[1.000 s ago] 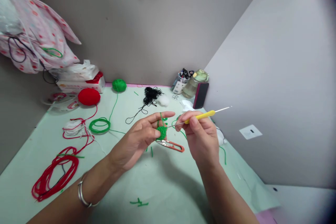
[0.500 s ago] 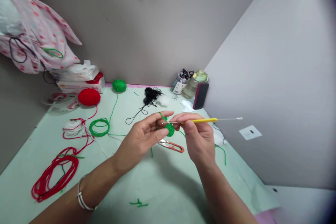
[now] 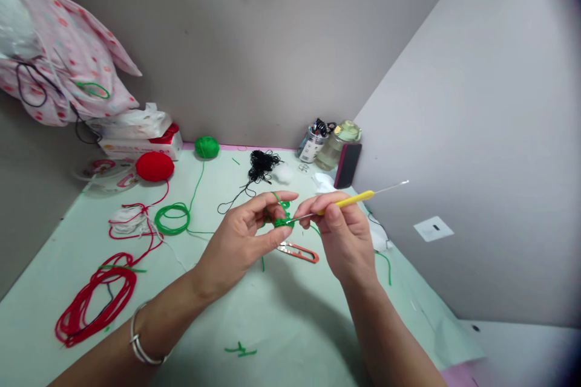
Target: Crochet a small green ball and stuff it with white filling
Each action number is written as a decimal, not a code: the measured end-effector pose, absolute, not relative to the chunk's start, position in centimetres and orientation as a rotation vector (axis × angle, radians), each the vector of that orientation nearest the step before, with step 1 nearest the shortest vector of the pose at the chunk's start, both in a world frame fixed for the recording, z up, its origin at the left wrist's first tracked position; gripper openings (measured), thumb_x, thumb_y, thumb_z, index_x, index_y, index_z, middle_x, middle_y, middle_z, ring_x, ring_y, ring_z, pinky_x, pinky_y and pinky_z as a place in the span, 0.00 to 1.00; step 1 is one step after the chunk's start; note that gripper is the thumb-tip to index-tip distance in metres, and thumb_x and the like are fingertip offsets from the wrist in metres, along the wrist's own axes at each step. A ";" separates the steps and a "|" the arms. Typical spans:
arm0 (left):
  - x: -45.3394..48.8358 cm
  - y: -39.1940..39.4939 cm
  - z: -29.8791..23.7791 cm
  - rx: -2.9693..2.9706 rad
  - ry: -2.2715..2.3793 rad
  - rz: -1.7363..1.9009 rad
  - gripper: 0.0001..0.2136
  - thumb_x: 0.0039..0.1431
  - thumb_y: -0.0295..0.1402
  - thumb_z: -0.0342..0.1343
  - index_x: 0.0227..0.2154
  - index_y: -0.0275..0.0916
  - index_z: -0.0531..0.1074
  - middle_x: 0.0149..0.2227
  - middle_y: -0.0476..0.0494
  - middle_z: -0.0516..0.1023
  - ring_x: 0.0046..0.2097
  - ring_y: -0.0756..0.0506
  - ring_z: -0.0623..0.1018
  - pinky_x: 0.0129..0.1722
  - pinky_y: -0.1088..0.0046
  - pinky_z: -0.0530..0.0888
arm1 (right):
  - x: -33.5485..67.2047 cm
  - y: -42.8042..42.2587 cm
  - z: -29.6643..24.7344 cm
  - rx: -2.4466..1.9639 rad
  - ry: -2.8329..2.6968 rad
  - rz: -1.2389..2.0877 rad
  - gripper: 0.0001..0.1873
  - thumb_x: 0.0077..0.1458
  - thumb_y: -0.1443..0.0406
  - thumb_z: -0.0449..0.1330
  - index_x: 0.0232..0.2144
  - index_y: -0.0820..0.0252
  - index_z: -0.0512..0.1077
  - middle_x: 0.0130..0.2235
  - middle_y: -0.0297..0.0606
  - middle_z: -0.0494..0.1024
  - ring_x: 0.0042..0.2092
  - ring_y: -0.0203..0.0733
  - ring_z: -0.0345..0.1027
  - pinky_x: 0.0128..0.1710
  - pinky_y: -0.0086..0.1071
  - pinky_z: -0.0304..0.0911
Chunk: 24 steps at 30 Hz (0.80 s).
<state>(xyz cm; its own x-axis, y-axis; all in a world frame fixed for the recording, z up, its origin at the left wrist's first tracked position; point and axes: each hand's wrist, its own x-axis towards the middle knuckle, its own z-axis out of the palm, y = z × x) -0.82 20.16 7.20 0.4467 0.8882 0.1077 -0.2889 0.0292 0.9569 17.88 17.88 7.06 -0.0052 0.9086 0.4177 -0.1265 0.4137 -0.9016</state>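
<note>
My left hand [image 3: 240, 239] pinches a small green crochet piece [image 3: 282, 221] between thumb and fingers, with green yarn looped over the forefinger. My right hand [image 3: 341, 231] grips a yellow-handled crochet hook [image 3: 347, 201], its metal tip stuck into the green piece and its far end pointing up to the right. Both hands hover above the pale green table [image 3: 281, 314]. The green strand trails left to a green yarn coil [image 3: 172, 218] and on to a green yarn ball [image 3: 206, 147].
Orange thread snips [image 3: 299, 251] lie just under my hands. A red yarn ball [image 3: 155, 167], red yarn loops [image 3: 95, 299], black thread [image 3: 259, 166], a tissue box [image 3: 136, 144], jars [image 3: 338, 142] and a dark phone [image 3: 347, 164] sit around. Grey walls close the back and right.
The hook's handle tilted up again after lying level, and its tip worked into the green piece. The piece turned edge-on between my left fingers.
</note>
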 end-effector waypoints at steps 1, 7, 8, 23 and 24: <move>-0.8 20.2 7.2 1.216 0.638 1.007 0.17 0.58 0.29 0.66 0.50 0.48 0.81 0.36 0.51 0.71 0.43 0.48 0.73 0.48 0.68 0.72 | 17.9 17.9 7.1 -0.792 -1.321 0.956 0.11 0.69 0.56 0.59 0.38 0.53 0.77 0.36 0.36 0.84 0.36 0.40 0.74 0.39 0.36 0.70; -0.8 20.1 6.9 1.266 0.688 1.029 0.16 0.59 0.29 0.65 0.51 0.47 0.80 0.36 0.51 0.71 0.43 0.47 0.73 0.49 0.68 0.71 | 17.8 17.3 7.2 -0.826 -1.461 0.740 0.11 0.72 0.62 0.55 0.41 0.52 0.78 0.39 0.37 0.83 0.38 0.40 0.76 0.41 0.38 0.73; -0.8 20.1 6.9 1.288 0.703 1.044 0.16 0.60 0.29 0.64 0.51 0.46 0.80 0.36 0.50 0.71 0.43 0.47 0.73 0.50 0.67 0.71 | 17.8 17.1 7.2 -0.836 -1.509 0.670 0.11 0.72 0.64 0.55 0.42 0.52 0.78 0.40 0.37 0.83 0.39 0.41 0.77 0.42 0.39 0.73; 0.1 19.5 6.6 0.992 0.654 1.042 0.32 0.54 0.32 0.72 0.62 0.45 0.72 0.36 0.52 0.71 0.42 0.49 0.73 0.49 0.70 0.71 | 17.4 17.2 6.2 -0.802 -1.929 -0.396 0.17 0.64 0.74 0.61 0.48 0.50 0.79 0.41 0.40 0.83 0.40 0.43 0.79 0.37 0.35 0.77; 0.1 19.5 6.6 0.941 0.637 1.026 0.33 0.53 0.33 0.73 0.63 0.45 0.72 0.36 0.52 0.72 0.42 0.49 0.73 0.48 0.71 0.71 | 17.5 17.1 6.0 -0.811 -1.967 -0.490 0.18 0.62 0.76 0.62 0.48 0.50 0.79 0.40 0.40 0.83 0.40 0.43 0.79 0.39 0.35 0.77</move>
<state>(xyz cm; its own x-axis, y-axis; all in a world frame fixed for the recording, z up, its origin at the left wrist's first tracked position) 0.15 19.50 6.63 0.4031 0.9150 -0.0200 -0.4238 0.2060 0.8820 17.49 17.09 6.00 -0.3580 0.3437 0.8682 0.7110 0.7031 0.0149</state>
